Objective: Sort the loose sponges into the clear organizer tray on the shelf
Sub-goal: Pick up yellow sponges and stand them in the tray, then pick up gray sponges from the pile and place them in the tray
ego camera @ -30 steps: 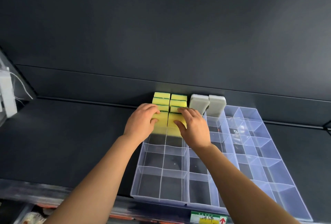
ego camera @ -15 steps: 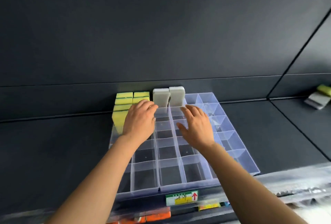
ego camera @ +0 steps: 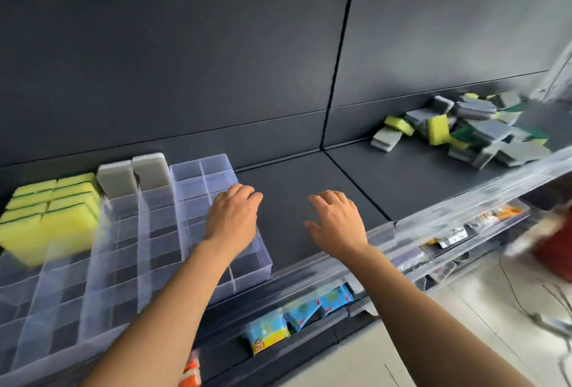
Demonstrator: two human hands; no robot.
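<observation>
Our two hands hover over the shelf (ego camera: 294, 182), and neither holds anything. Our left hand (ego camera: 233, 219) hangs palm down above the right edge of the clear organizer tray (ego camera: 252, 266), its fingers loosely bent. Our right hand (ego camera: 335, 219) floats over bare shelf just right of the tray, with its fingers relaxed and a little spread.

In the tray's far left corner we count eight yellow sponges (ego camera: 52, 210), standing on edge in two columns of four and packed tight against each other. Beside them, two grey sponges (ego camera: 133, 174) stand upright in the back row, one in each of the next two columns.

The pile of loose sponges (ego camera: 470, 132) lies at the far right of the shelf, well apart from the tray. It is a jumble of grey, yellow and green pieces, too tangled for us to count. Between tray and pile runs a stretch of open dark shelf, crossed by one seam (ego camera: 356, 182). A clear front rail (ego camera: 309, 272) lines the near edge, and three blue packets (ego camera: 301, 312) show beneath it.
</observation>
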